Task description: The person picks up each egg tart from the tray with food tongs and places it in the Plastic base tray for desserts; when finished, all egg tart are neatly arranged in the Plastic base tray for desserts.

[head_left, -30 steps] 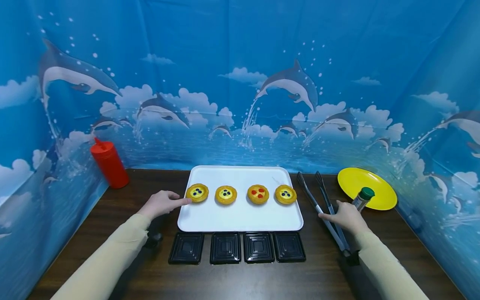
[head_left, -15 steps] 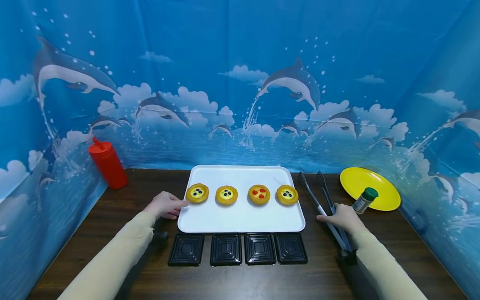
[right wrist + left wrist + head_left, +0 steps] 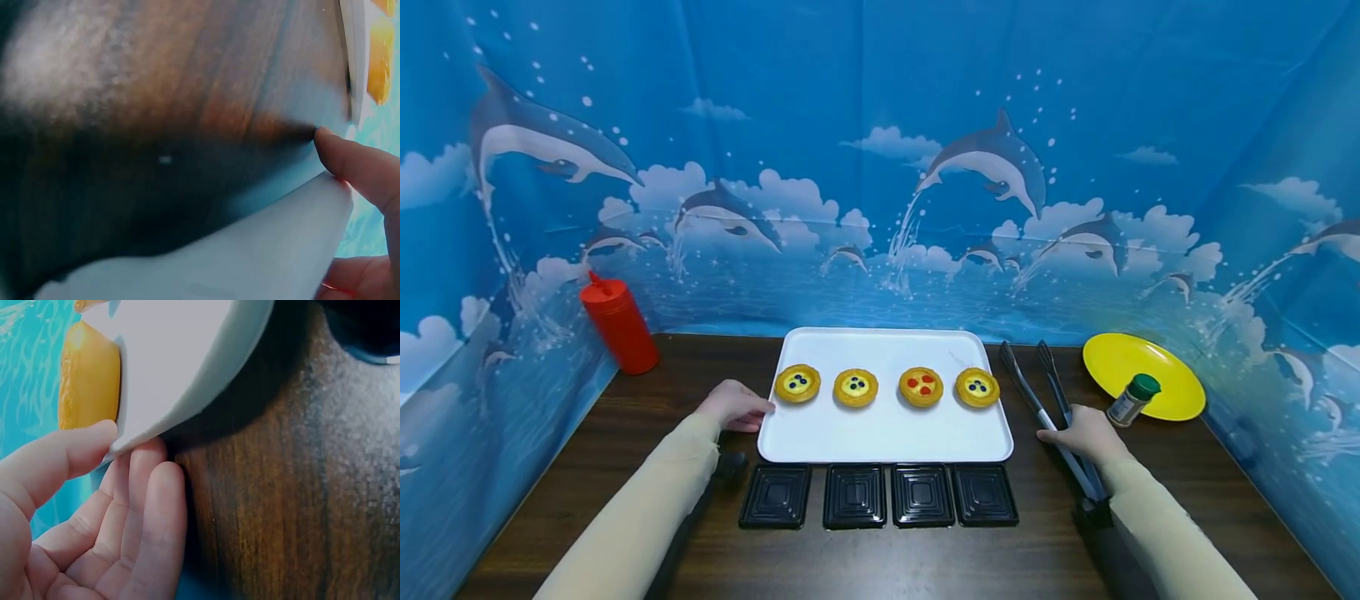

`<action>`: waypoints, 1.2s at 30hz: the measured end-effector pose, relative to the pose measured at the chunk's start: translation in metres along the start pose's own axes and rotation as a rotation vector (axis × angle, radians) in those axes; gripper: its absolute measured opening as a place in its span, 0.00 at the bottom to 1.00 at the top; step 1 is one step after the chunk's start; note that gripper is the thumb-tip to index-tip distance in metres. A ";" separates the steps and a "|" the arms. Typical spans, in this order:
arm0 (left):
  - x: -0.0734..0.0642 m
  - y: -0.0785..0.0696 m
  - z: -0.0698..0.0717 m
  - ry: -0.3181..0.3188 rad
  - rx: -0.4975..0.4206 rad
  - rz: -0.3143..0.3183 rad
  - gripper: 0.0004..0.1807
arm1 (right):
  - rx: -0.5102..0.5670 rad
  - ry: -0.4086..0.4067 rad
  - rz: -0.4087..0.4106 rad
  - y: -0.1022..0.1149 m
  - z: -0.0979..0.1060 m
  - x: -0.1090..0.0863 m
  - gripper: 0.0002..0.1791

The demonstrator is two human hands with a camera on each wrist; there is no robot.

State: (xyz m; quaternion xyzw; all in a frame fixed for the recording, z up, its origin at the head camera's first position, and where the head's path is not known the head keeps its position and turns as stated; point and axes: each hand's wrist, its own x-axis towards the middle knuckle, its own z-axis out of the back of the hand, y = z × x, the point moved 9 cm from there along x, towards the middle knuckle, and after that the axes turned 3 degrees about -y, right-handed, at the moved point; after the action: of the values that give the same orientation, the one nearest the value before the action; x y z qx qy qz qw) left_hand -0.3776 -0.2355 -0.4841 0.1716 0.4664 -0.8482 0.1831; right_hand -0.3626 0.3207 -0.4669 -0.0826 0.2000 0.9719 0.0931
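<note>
On the white tray (image 3: pixel 887 437) lies a row of egg tarts (image 3: pixel 797 383), one topped with red pieces and the others with dark blue dots. At the tray's left rim my left hand (image 3: pixel 735 406) pinches the edge, thumb on top and fingers below, as the left wrist view shows; the thumb is close beside a tart (image 3: pixel 90 381). My right hand (image 3: pixel 1090 433) grips the metal tongs (image 3: pixel 1037 408), thumb on their left side and fingers on the far side. In the right wrist view the tongs' pale arm (image 3: pixel 219 256) runs between thumb and fingers.
Several black square trays (image 3: pixel 855 497) stand in a row before the white tray. A green-capped shaker bottle (image 3: pixel 1131 402) is just right of my right hand, by a yellow plate (image 3: pixel 1176 383). A red squeeze bottle (image 3: pixel 621 325) stands back left. A dolphin-print curtain (image 3: pixel 880 167) closes the back.
My left hand has gone from a stretched thumb beside the leftmost tart to a pinch on the tray rim. My right hand's fingers have settled lower round the tongs.
</note>
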 end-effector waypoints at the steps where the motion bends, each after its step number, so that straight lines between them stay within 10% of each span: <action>1: 0.000 0.000 0.000 0.000 0.001 -0.002 0.21 | -0.004 -0.001 -0.004 -0.001 0.000 0.000 0.43; 10: 0.005 -0.004 0.000 -0.028 0.010 -0.014 0.20 | -0.040 -0.008 -0.019 -0.002 0.002 0.002 0.52; 26: 0.007 -0.002 -0.002 -0.040 0.006 -0.009 0.19 | -0.005 -0.001 -0.007 -0.001 0.012 -0.001 0.33; 36: 0.005 0.006 0.000 -0.044 -0.010 0.017 0.19 | 0.102 -0.027 0.040 -0.011 0.018 -0.007 0.39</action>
State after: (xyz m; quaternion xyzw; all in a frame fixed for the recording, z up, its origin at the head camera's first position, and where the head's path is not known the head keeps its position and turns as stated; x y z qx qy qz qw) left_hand -0.3790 -0.2389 -0.4903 0.1560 0.4651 -0.8478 0.2013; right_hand -0.3559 0.3374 -0.4530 -0.0608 0.2497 0.9631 0.0804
